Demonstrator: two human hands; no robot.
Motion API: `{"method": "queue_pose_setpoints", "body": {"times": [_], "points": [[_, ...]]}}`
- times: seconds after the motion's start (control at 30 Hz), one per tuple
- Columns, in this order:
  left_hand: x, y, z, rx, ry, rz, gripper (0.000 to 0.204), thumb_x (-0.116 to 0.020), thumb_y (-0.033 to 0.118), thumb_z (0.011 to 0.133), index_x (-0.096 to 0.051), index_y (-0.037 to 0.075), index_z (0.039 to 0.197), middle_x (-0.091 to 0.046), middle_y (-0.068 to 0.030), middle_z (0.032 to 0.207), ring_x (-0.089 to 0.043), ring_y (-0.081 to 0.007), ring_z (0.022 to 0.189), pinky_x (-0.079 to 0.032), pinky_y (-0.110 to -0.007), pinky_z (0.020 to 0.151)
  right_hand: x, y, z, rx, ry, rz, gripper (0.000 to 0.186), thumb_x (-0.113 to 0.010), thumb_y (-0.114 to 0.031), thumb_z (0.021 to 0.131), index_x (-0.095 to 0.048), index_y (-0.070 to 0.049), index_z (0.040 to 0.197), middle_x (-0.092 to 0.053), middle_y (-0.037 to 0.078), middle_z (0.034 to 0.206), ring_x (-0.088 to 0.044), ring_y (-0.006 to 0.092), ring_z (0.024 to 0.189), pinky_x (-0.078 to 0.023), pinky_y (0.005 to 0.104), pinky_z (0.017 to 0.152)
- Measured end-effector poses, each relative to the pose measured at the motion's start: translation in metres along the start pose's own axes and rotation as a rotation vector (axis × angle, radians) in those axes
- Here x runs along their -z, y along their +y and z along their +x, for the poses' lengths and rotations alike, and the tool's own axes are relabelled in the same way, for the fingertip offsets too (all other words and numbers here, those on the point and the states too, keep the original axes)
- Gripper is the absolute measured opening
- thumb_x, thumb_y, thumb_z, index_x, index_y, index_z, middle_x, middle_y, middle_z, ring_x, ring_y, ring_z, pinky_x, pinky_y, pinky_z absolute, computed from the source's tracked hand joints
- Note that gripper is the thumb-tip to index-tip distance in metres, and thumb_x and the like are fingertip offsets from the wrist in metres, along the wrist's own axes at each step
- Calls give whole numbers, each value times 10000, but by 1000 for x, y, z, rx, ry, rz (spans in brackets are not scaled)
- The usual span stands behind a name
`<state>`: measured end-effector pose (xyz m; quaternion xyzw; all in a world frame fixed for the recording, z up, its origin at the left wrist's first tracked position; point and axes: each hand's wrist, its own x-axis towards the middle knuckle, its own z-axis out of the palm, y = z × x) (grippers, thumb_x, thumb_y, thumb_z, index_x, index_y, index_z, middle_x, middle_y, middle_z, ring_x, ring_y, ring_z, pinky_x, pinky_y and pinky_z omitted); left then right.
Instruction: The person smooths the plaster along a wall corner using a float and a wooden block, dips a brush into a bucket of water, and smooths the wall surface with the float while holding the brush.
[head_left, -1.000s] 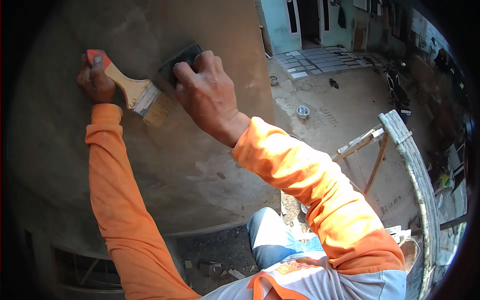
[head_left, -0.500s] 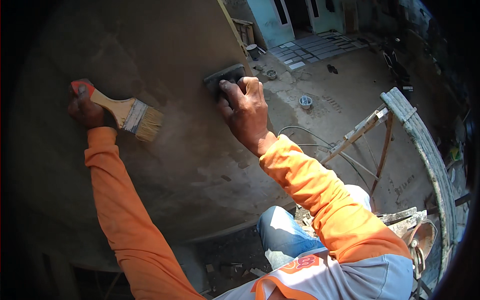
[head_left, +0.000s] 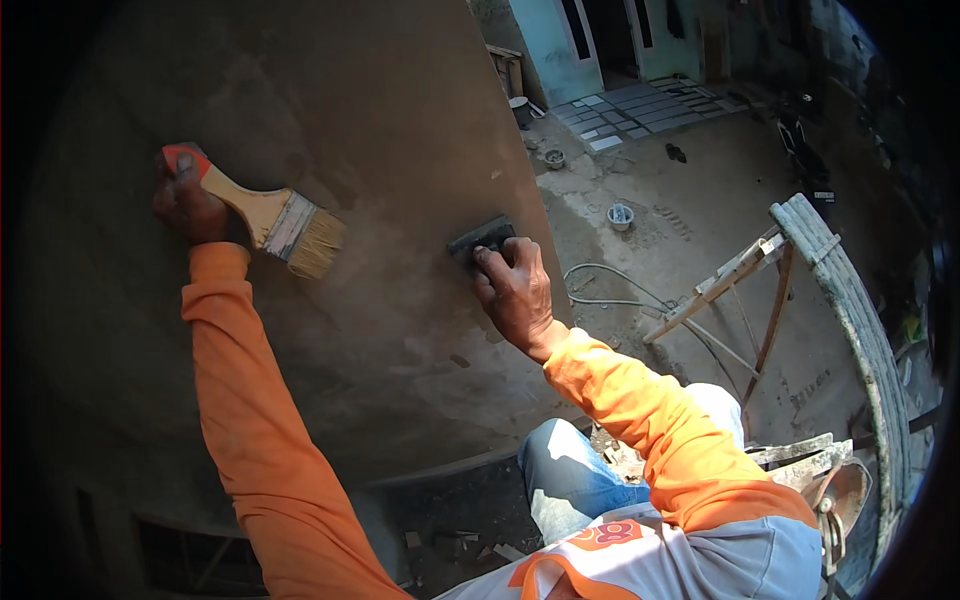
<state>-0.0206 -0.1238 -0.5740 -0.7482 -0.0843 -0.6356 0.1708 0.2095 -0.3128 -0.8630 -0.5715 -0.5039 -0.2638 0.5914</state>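
Note:
My left hand point(head_left: 196, 208) is wrapped round the red-tipped handle of a wide paintbrush point(head_left: 262, 212). Its pale bristles point to the right, in front of the grey-brown plastered wall point(head_left: 390, 130). Near the wall's right edge, my right hand point(head_left: 522, 298) grips a small dark rectangular pad point(head_left: 472, 240), probably a plastering float. The pad's face is against the plaster or very close to it; the exact contact is hidden. Damp and lighter patches mark the plaster below and between the two hands.
On my right stands a scaffold with a bundle of curved poles point(head_left: 850, 300) and a wooden brace point(head_left: 715, 290). Far below lie a hose point(head_left: 615, 270), a bucket point(head_left: 620, 216) and paving tiles point(head_left: 640, 110). A hard hat point(head_left: 840, 492) hangs by my right side.
My right hand has slid down along the wall with the dark pad, and a little to the right. The paintbrush stays in my left hand, almost unmoved; the view has shifted slightly.

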Motion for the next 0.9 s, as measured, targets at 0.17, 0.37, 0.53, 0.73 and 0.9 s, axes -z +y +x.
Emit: {"method": "queue_pose_setpoints", "body": {"times": [0.17, 0.37, 0.53, 0.73, 0.9], "points": [[9, -36, 1, -355, 12, 153, 90, -513, 8, 896, -555, 72, 943, -607, -182, 720, -591, -352, 591, -499, -375, 558, 16, -41, 157, 182, 259, 45, 243, -699, -86, 697, -596, -113, 915, -480, 129, 925, -520, 302, 836, -494, 396, 649], [25, -40, 17, -558, 23, 295, 134, -527, -3, 886, -559, 102, 963, -627, -154, 727, -600, -353, 579, -502, -380, 516, 13, -14, 97, 99, 211, -24, 287, -706, -74, 685, -622, -95, 959, -481, 126, 920, -516, 299, 844, -481, 388, 648], [-1, -22, 5, -619, 84, 290, 169, -534, -4, 876, -550, 107, 1003, -625, -151, 730, -601, -354, 579, -487, -371, 486, 17, 15, 29, 25, 74, -17, 322, -711, -31, 658, -629, -73, 966, -495, 115, 884, -526, 289, 823, -472, 377, 693], [10, -32, 9, -466, 29, 212, 191, -553, -15, 848, -560, 96, 1004, -623, -156, 738, -588, -360, 573, -481, -383, 488, 24, -17, 108, 132, 179, -11, 311, -691, -47, 698, -599, -89, 992, -464, 132, 926, -513, 309, 847, -487, 392, 690], [7, -26, 18, -826, 114, 409, 223, -588, -15, 821, -566, 95, 1014, -624, -163, 758, -582, -368, 583, -484, -405, 503, 16, 11, 47, 59, 45, 33, 396, -698, -64, 678, -619, -86, 1065, -452, 137, 940, -506, 309, 873, -486, 407, 734]]}}
